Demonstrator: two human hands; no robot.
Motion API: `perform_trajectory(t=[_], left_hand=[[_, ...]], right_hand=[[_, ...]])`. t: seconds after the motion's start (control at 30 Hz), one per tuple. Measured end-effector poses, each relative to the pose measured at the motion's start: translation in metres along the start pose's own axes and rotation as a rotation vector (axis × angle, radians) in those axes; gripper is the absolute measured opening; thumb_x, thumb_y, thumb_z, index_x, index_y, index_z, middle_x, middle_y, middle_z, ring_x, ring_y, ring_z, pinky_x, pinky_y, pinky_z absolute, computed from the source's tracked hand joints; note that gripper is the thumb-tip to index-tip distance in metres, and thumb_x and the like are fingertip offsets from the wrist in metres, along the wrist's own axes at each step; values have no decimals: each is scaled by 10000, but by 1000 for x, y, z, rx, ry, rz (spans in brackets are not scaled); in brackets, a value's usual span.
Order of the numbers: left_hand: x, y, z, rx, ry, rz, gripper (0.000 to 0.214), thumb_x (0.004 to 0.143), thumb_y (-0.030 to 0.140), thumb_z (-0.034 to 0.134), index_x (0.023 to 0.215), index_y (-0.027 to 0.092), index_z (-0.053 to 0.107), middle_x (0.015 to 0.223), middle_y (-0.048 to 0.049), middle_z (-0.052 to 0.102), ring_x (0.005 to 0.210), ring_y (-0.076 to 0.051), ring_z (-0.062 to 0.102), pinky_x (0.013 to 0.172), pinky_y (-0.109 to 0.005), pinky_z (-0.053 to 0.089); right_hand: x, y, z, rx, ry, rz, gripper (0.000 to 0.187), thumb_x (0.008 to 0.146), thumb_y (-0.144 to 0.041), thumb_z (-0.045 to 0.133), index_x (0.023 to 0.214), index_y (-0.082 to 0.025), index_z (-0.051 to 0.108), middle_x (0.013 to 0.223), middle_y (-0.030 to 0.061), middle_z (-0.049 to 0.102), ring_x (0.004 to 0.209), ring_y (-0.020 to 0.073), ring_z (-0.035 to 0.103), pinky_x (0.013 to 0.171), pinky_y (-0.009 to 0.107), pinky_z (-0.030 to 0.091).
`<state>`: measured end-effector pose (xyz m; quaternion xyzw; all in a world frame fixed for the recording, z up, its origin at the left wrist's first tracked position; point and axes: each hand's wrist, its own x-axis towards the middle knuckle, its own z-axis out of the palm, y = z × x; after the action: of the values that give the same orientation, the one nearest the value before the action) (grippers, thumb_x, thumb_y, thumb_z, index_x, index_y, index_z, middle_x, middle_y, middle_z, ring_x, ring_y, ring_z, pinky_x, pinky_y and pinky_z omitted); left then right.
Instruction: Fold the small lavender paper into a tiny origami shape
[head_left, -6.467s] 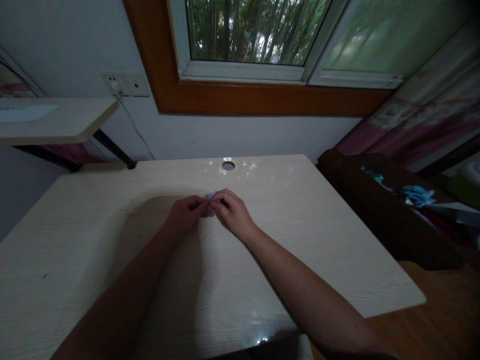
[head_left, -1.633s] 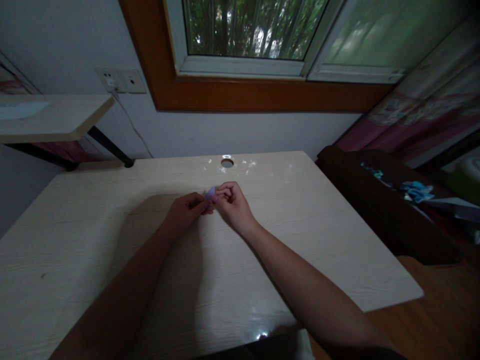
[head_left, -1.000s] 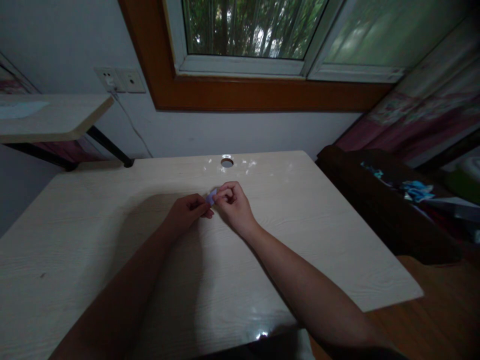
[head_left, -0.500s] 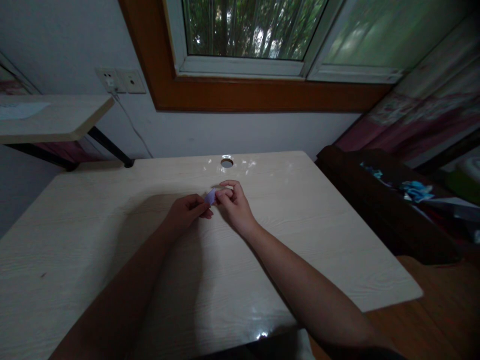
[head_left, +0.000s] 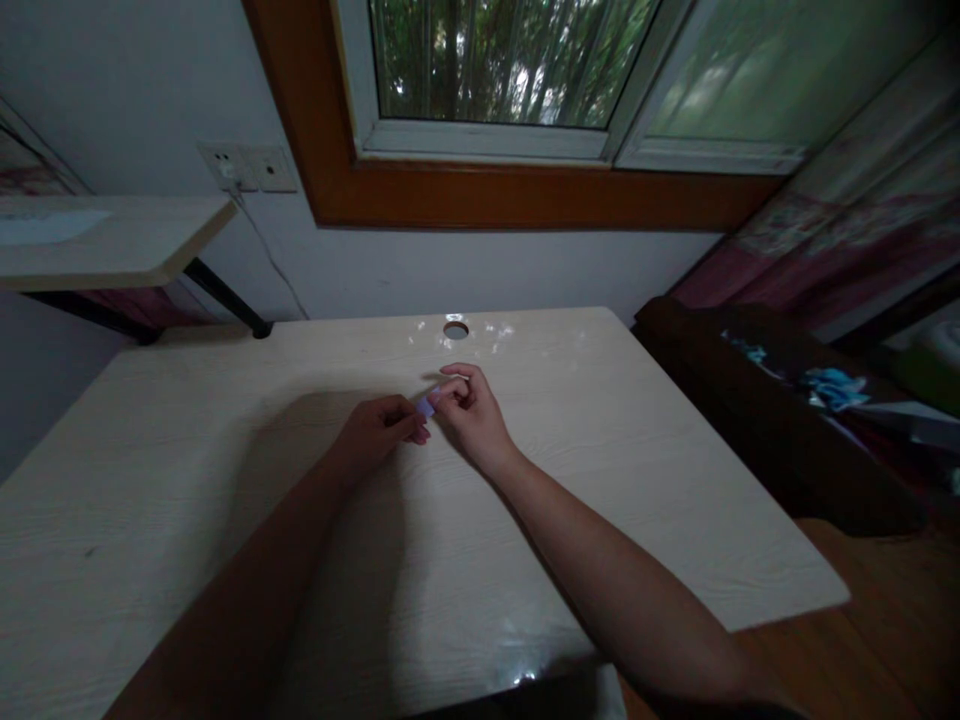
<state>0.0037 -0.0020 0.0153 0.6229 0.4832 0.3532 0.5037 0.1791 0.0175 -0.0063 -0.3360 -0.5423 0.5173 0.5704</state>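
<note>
A small piece of light purple paper (head_left: 426, 406) is pinched between my two hands above the pale wooden table (head_left: 600, 480). My left hand (head_left: 382, 430) grips its left end with thumb and fingers closed. On the other side, my right hand (head_left: 472, 410) pinches the right end between thumb and forefinger, its other fingers loosely curled. Fingertips cover much of the paper, so its full shape cannot be made out.
A round cable hole (head_left: 456, 330) is near the table's back edge. At the left a raised shelf (head_left: 112, 255) stands on black legs. A white cable (head_left: 270, 255) runs from the wall socket (head_left: 247, 167). Right of the table is a dark wooden piece (head_left: 765, 430) with blue crumpled stuff (head_left: 832, 388).
Less of the purple paper shows between the fingers now, and its visible part has turned slightly. My hands have come a little closer together. The whole view has shifted slightly.
</note>
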Motion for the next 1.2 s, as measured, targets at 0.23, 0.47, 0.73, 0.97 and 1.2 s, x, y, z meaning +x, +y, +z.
perform_trajectory(t=[0.23,0.47,0.73,0.97,1.2], left_hand=[[0,0,1,-38,-15,-29,276,809,419,683,765,148,649,724,-64,757,671,-182,723,694,-301,578],[0,-3,0,-48,-14,-20,283,803,425,688,754,151,639,736,-62,761,668,-184,723,694,-308,584],[3,-6,-1,-74,59,-14,277,817,431,676,782,157,650,765,-58,766,697,-179,727,710,-298,581],[2,0,-2,-25,83,-7,269,814,435,675,785,168,653,765,-51,765,711,-177,727,727,-297,576],[1,2,-3,-4,62,10,259,826,424,658,792,167,670,779,-61,767,723,-183,728,720,-296,574]], right_hand=[[-1,-2,-1,-4,19,-11,280,877,-335,653,1118,-264,530,713,-51,618,680,138,596,679,277,458],[2,-7,0,52,104,45,254,880,-349,638,1081,-250,519,644,-56,627,619,139,608,667,295,497],[3,-1,-3,59,-4,78,284,849,-390,680,1068,-239,578,727,-20,664,693,151,630,720,315,507],[2,1,-2,23,-65,77,413,762,-289,751,1124,-264,554,757,-38,661,685,144,615,684,291,474],[4,1,-2,58,-16,78,395,762,-280,754,1104,-253,559,753,-41,662,698,145,619,715,303,480]])
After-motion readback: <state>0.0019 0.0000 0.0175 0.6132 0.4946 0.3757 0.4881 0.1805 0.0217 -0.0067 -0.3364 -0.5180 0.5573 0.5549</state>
